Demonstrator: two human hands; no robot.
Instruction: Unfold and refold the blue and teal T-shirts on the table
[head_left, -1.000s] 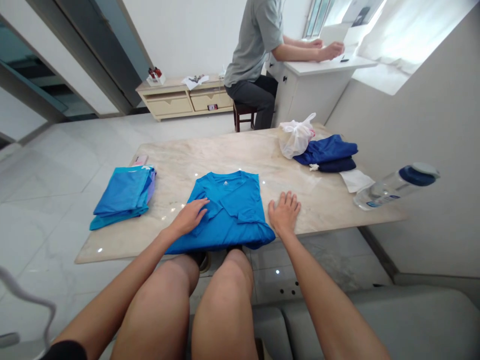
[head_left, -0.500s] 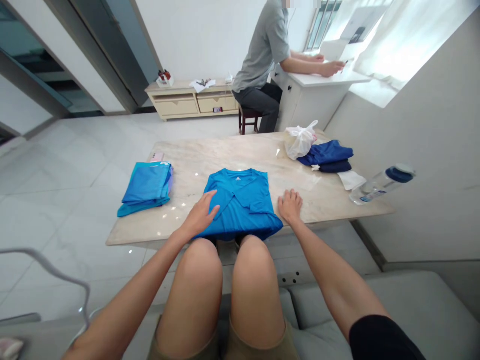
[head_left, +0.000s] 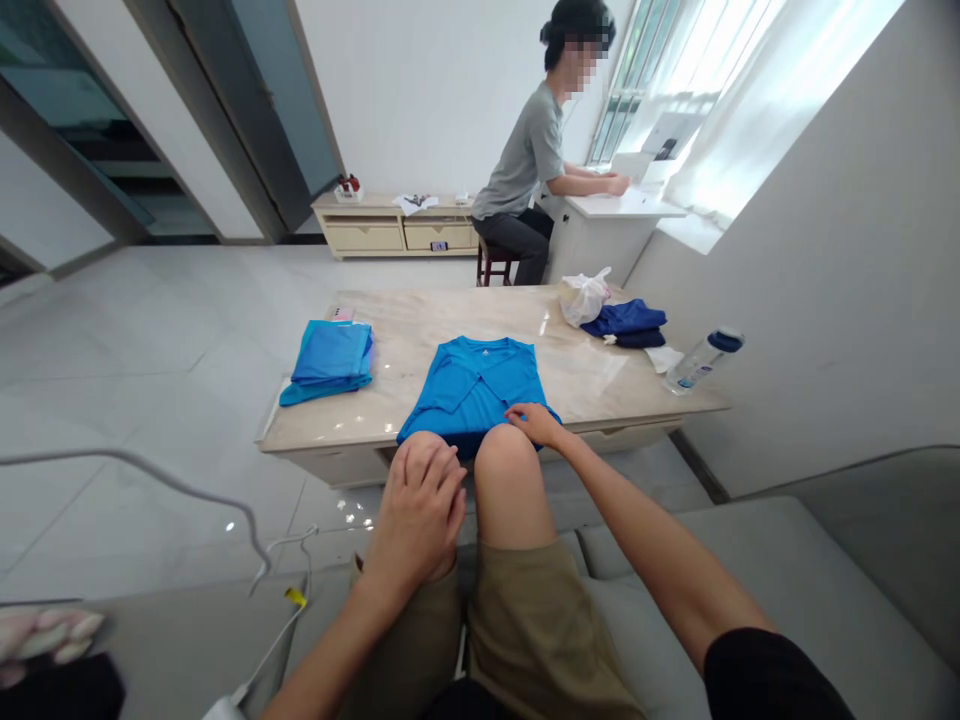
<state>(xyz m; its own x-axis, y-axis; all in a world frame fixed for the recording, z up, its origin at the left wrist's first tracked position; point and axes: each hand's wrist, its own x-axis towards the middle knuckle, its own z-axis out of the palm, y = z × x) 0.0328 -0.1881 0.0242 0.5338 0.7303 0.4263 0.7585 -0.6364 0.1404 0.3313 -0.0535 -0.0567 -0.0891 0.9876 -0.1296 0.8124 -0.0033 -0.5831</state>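
In front of me a blue T-shirt (head_left: 480,385) lies on the table with its collar at the far side. Its sleeves are folded in across the middle, and the lower part hangs over the near edge by my knees. My left hand (head_left: 424,500) rests flat on my left knee, fingers stretched out and holding nothing. Above my right knee, my right hand (head_left: 534,424) touches the shirt's lower right part, its fingers slightly bent and apart. To the left on the table sits a stack of folded blue clothes (head_left: 330,355).
A marble-topped table (head_left: 420,308) bears a white plastic bag (head_left: 583,298), dark blue clothing (head_left: 626,320) and a clear water bottle (head_left: 697,365) at the right. Beyond it a person (head_left: 529,150) sits at a white desk (head_left: 600,205). A grey sofa (head_left: 750,560) is beneath me.
My left hand has left the shirt's left side and come back onto my knee. My right hand has moved left from the tabletop to the shirt's lower edge. The view has tilted up.
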